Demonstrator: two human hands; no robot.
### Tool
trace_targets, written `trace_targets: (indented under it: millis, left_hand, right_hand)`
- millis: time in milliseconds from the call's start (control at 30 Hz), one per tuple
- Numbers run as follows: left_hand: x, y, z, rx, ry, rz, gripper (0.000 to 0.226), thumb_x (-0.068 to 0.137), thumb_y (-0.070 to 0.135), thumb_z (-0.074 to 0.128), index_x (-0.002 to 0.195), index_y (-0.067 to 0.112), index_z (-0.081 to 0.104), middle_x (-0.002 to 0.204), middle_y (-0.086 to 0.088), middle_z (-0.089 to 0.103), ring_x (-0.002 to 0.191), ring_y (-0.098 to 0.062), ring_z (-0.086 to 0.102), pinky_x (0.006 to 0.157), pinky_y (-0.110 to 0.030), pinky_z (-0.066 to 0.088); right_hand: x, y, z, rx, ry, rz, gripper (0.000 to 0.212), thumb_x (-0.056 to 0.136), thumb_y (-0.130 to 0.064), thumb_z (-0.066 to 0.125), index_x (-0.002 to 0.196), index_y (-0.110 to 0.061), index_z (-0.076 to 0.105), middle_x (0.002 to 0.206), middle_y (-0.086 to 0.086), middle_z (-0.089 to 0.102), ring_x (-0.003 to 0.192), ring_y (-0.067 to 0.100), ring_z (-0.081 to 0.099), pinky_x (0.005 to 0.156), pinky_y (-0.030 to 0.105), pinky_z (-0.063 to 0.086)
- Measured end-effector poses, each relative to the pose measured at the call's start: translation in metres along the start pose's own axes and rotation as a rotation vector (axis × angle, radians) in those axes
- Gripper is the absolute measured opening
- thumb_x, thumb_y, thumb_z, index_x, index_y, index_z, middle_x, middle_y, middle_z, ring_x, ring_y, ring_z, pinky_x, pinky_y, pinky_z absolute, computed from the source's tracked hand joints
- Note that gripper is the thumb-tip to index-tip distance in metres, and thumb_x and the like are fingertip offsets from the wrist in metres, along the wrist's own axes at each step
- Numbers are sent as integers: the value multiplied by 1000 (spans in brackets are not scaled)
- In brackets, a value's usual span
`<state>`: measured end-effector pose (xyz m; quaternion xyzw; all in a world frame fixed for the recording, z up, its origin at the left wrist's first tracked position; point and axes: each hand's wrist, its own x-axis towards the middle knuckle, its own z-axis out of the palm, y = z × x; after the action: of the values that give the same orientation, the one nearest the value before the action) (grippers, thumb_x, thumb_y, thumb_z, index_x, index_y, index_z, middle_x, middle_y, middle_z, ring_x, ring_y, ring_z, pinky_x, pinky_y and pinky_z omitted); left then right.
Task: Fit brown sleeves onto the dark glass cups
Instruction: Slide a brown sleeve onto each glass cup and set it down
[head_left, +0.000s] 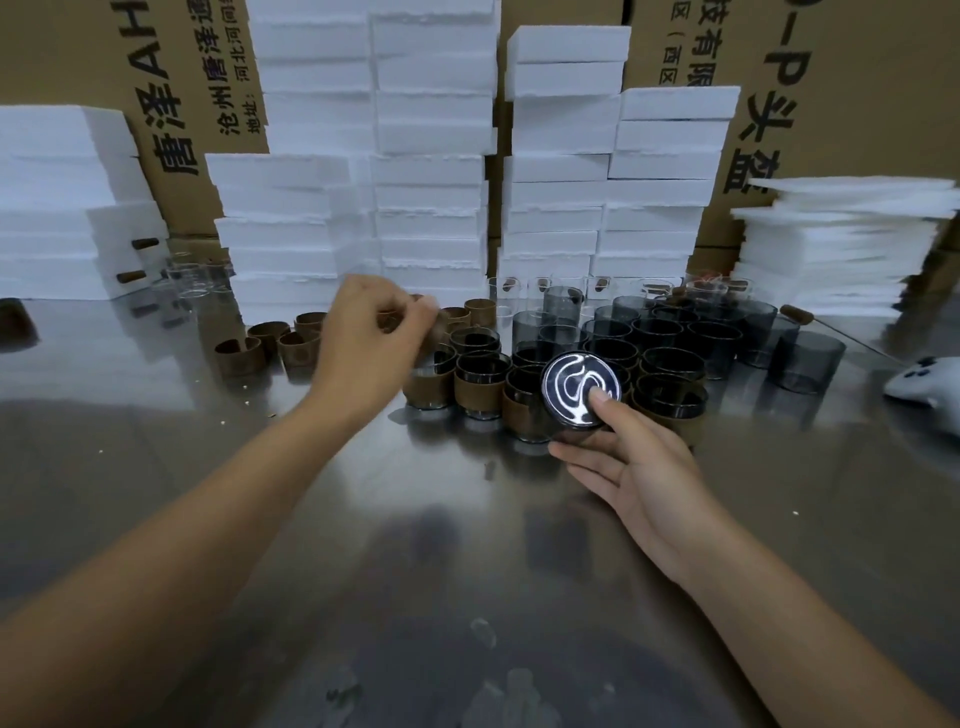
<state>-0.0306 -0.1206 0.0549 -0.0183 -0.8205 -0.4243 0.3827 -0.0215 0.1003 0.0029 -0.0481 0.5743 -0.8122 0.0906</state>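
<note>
My right hand (628, 467) grips a dark glass cup (579, 392) tipped on its side, its round base facing me with bright reflections, thumb pressed on the base. My left hand (363, 338) reaches over the loose brown sleeves (270, 348) at mid-table, fingers pinched around one brown sleeve (428, 319), partly hidden by the fingers. Several dark cups wearing brown sleeves (480, 387) stand between the two hands. Bare dark glass cups (670, 332) are clustered behind and to the right.
Stacks of white foam blocks (431, 156) and cardboard boxes (852, 78) line the back of the shiny metal table (415, 545). Clear glass cups (192, 275) stand at the back left. A white controller-like object (930, 387) lies at the right edge.
</note>
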Motion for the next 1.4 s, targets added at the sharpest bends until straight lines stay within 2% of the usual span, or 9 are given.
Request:
trace_targets:
  millis: [67, 267, 467, 633, 800, 1000, 1167, 1300, 1400]
  left_hand:
    - [-16, 25, 21, -175, -11, -46, 36, 88, 25, 64, 53, 31, 63, 89, 5, 63, 92, -22, 64, 85, -42, 51]
    - [-54, 53, 71, -380, -64, -103, 25, 89, 21, 64, 66, 10, 59, 94, 0, 68, 86, -12, 63, 81, -30, 51]
    - [-64, 53, 69, -374, -186, -97, 8, 93, 27, 56, 91, 31, 63, 116, 4, 63, 111, -11, 57, 100, -41, 45]
    - [-67, 46, 61, -332, -307, -12, 39, 88, 7, 63, 119, 28, 53, 145, 4, 43, 135, -5, 38, 110, -34, 37]
    - [-73, 44, 62, -384, -270, 30, 54, 82, 2, 70, 128, 20, 47, 130, 5, 54, 123, -4, 51, 103, -34, 45]
    - [-78, 43, 68, -418, -166, -26, 65, 69, 27, 78, 127, 29, 49, 127, 7, 58, 119, -6, 54, 102, -31, 46]
    - [-79, 45, 68, -481, -166, 19, 59, 68, 24, 79, 121, 26, 54, 114, 12, 63, 110, -4, 60, 93, -21, 48]
    - [-81, 46, 71, -472, -162, 55, 58, 65, 22, 81, 116, 29, 53, 112, 10, 63, 108, -5, 60, 90, -16, 47]
    - [-83, 47, 72, -438, -137, 71, 60, 63, 27, 81, 117, 28, 54, 115, 7, 62, 109, -2, 58, 92, -17, 46]
  right_hand:
    - [-1, -1, 0, -2, 8, -7, 25, 91, -30, 60, 107, -12, 66, 105, 18, 70, 85, 19, 73, 89, 31, 50]
    - [2, 0, -1, -34, 63, -68, 26, 90, -31, 62, 108, -13, 65, 85, 1, 73, 78, 16, 71, 78, 28, 52]
    - [10, 4, 0, -71, 96, -80, 46, 89, -33, 64, 126, -7, 54, 90, -2, 68, 80, 15, 68, 69, 23, 50]
    - [10, 5, 1, -62, 103, -106, 41, 90, -36, 61, 126, -19, 53, 92, -6, 64, 86, 12, 64, 68, 28, 46]
    - [9, 2, 0, 17, 81, -41, 35, 95, -35, 54, 121, -11, 60, 104, 3, 69, 103, 16, 64, 76, 27, 46]
    - [5, -3, -1, 309, -121, -9, 29, 91, -31, 56, 78, -16, 77, 85, 4, 75, 80, 12, 72, 67, 32, 60]
    - [4, -3, -2, 376, -187, 19, 31, 82, -31, 62, 112, -24, 67, 103, 8, 73, 93, 17, 72, 70, 37, 60]
    - [2, -4, -2, 364, -241, 35, 31, 74, -45, 62, 83, -20, 80, 93, 7, 76, 92, 18, 72, 80, 38, 59]
    - [-1, -6, 1, 328, -275, 53, 47, 71, -55, 60, 91, -16, 77, 96, 9, 75, 93, 18, 72, 78, 34, 59]
